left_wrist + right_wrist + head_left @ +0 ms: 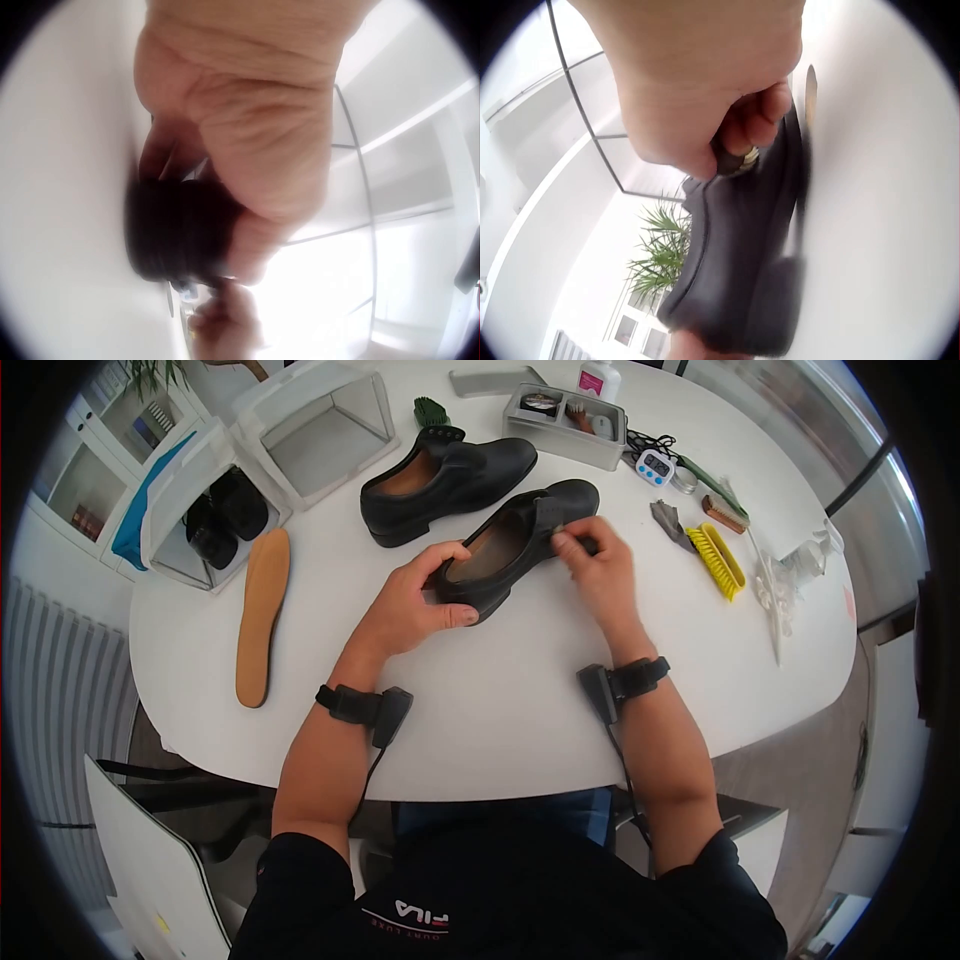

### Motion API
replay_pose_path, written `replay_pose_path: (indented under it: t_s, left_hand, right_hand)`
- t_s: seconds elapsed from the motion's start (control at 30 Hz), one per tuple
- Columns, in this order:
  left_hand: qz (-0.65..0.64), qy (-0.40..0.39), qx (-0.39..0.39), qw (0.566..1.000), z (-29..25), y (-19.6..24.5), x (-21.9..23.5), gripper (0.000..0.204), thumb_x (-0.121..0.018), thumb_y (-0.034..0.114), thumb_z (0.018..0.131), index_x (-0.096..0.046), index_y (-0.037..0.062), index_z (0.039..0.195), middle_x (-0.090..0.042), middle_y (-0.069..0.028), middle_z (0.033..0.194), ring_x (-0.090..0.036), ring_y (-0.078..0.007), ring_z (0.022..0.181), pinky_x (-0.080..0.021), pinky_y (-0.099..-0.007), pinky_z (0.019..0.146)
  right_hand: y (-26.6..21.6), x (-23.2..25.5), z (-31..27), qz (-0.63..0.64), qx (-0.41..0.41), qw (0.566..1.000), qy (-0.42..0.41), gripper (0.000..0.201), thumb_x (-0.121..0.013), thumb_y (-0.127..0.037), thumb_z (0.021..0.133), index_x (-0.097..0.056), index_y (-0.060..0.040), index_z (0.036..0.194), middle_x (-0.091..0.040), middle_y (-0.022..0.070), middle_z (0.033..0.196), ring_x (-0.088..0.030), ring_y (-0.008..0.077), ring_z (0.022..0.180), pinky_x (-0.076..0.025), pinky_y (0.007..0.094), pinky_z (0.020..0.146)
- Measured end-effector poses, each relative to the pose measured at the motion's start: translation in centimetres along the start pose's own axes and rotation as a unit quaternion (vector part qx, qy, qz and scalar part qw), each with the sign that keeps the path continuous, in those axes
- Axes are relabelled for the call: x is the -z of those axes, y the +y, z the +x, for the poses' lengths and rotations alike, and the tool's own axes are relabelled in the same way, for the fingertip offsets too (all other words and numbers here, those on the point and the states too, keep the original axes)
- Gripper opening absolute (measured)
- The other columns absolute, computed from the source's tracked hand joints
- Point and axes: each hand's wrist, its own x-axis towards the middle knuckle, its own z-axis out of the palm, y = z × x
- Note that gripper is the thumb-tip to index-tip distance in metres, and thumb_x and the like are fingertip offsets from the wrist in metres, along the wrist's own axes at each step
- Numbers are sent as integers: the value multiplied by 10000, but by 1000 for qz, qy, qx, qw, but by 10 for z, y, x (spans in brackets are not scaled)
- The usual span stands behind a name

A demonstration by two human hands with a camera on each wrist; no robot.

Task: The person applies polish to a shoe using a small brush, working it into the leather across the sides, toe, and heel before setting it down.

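A black leather shoe stands on the table, toe pointing away and right. My left hand grips its heel end, thumb on the outer side and fingers at the opening. The fingers of my right hand are curled at the shoe's right side, near the front of the opening. In the right wrist view they pinch a small dark rounded thing with a pale ridged edge, right against the leather; I cannot tell its kind. Just beyond lies a second black shoe, its brown lining showing.
An orange-brown insole lies at left, near clear boxes, one containing dark shoes. Behind the shoes are a green brush and a grey tin of supplies. To the right sit a blue-and-white timer, a yellow brush and a cloth.
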Motion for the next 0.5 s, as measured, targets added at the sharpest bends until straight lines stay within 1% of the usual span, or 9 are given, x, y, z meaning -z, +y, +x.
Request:
replay_pose_path:
  t_s: [0.07,0.1,0.17,0.2,0.23,0.3,0.37,0.43,0.5]
  left_hand:
    - [10,-3,-4,1000,0,1,-1,742,-931,193,780,-556,108,1415,-623,-34,1262,-603,-180,1153,-477,-352,1060]
    - [-25,3,10,1000,-1,0,1,737,-929,226,792,-555,101,1414,-621,-37,1256,-599,-177,1148,-476,-344,1052]
    - [-57,4,26,998,-1,-5,5,734,-926,259,803,-554,93,1413,-619,-40,1249,-596,-175,1144,-474,-337,1044]
    - [-94,17,13,995,0,-10,7,727,-919,279,817,-552,87,1414,-617,-41,1246,-589,-172,1147,-471,-328,1038]
    - [-132,31,0,991,0,-14,9,722,-912,300,830,-551,81,1415,-615,-43,1242,-582,-169,1151,-468,-320,1032]
    - [-163,39,7,986,-1,-20,14,668,-895,273,849,-560,82,1395,-617,-41,1219,-587,-160,1107,-484,-303,980]
    - [-192,45,13,980,0,-24,19,616,-877,245,868,-569,84,1376,-619,-39,1196,-593,-152,1063,-500,-287,928]
    - [-192,55,19,980,-2,-25,19,617,-860,274,880,-564,78,1384,-623,-52,1214,-596,-161,1098,-498,-288,950]
    - [-206,57,23,977,-3,-19,18,617,-856,278,882,-564,79,1388,-625,-53,1223,-597,-161,1114,-495,-288,963]
  right_hand:
    - [-6,-6,-8,59,27,989,-132,208,-819,-179,927,-701,-38,1023,-714,54,848,-632,137,717,-521,312,659]
    - [-11,-4,-8,60,27,989,-130,208,-819,-179,927,-701,-38,1023,-714,54,848,-632,137,717,-521,312,659]
    - [-17,-2,-9,117,-23,975,-189,217,-824,-186,930,-704,-34,1028,-712,58,849,-618,126,701,-503,299,639]
    - [-11,-1,-5,138,-11,980,-141,225,-812,-211,949,-706,-31,1034,-718,69,854,-619,120,702,-505,291,642]
    - [-7,1,0,138,-11,981,-139,225,-812,-211,949,-706,-31,1034,-718,69,854,-619,120,702,-505,291,642]
    - [0,5,7,26,-58,998,25,229,-797,-221,963,-706,-23,1034,-724,70,844,-631,121,710,-518,304,649]
    - [7,0,5,22,-32,999,24,220,-792,-218,960,-708,-32,1041,-731,63,819,-639,138,704,-531,322,674]
    - [-6,-16,-12,-4,140,989,-56,218,-806,-215,931,-708,-49,1033,-741,79,810,-683,207,710,-544,350,697]
    - [-25,-30,-32,42,130,971,-196,213,-816,-212,905,-708,-70,1020,-749,107,836,-714,284,750,-552,375,714]
